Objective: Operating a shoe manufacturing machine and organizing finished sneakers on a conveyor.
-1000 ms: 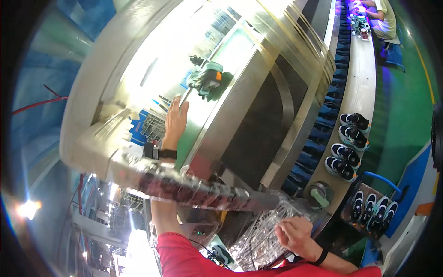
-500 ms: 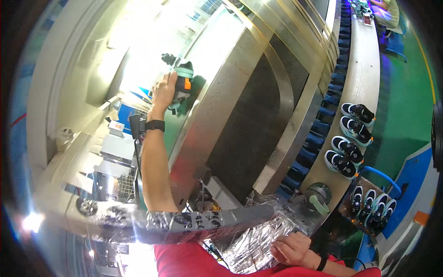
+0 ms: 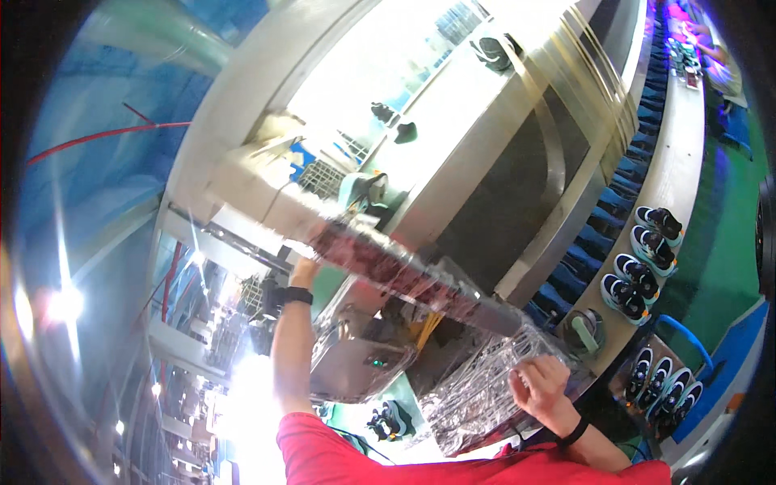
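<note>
My left hand (image 3: 305, 270) is low on the far side of a grey bar (image 3: 396, 271) wrapped in clear film and tape. The bar hides its fingers, so I cannot tell whether they hold anything. Beyond the bar, a blurred teal and dark shoe (image 3: 365, 192) sits on the bright work surface, apart from the visible part of that hand. My right hand (image 3: 540, 383) is raised in front of crumpled clear plastic wrap (image 3: 477, 396). Its fingers are curled in, with nothing visible in them.
Black-and-white shoes (image 3: 624, 297) stand along the pale belt (image 3: 687, 145) at right, with several more on a low stand (image 3: 663, 384). Another shoe (image 3: 493, 52) is far up the bright surface. A dark shoe (image 3: 392, 420) shows below the bar. A person (image 3: 723, 77) sits far right.
My left hand has come back toward me, off the teal shoe it was touching, and is now behind the bar. My right hand has risen slightly. The view has swung left.
</note>
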